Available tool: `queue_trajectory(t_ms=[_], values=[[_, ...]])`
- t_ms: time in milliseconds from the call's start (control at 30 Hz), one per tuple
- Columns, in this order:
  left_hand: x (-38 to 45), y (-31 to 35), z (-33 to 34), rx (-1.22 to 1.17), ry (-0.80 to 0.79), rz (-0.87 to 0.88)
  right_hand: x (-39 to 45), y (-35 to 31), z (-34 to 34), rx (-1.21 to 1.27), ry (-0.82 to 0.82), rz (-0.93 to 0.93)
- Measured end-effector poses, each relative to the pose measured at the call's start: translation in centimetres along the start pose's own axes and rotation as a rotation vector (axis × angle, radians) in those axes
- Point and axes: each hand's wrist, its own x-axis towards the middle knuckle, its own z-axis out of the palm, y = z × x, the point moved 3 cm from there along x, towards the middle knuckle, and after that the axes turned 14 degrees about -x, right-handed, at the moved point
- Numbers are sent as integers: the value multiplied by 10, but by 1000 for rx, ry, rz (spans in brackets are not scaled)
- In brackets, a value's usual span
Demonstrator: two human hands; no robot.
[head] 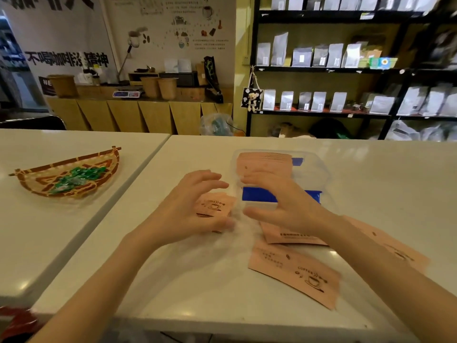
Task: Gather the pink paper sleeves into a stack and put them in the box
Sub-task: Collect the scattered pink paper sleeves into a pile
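Note:
A clear plastic box (319, 169) with blue clips stands mid-table and holds a stack of pink paper sleeves (263, 163). My left hand (188, 206) curls around a small stack of pink sleeves (215, 205) just left of the box. My right hand (279, 199) hovers with fingers spread at the box's near edge, holding nothing. Loose sleeves lie on the table: one under my right wrist (289, 235), one nearer me with a coffee cup print (294, 271), and one at the right (393, 246) partly under my forearm.
A woven basket (37, 179) with green wrapped sweets sits on the adjoining table at left. A gap (138, 179) separates the two white tables. Shelves of coffee bags (321, 58) and a wooden counter (138, 115) stand behind.

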Motion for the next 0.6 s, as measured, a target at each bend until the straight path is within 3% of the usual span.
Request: queue_trajectory(t_ms=[167, 333, 433, 600], values=[[-1, 33, 45, -12, -246, 72, -44, 32, -27, 45, 32, 141], [-2, 33, 80, 121, -455, -15, -80, 68, -25, 51, -147, 352], [-3, 25, 91, 222, -451, -27, -91, 81, -20, -53, -228, 375], [-9, 22, 91, 179, -403, -134, -96, 86, -11, -180, -301, 305]])
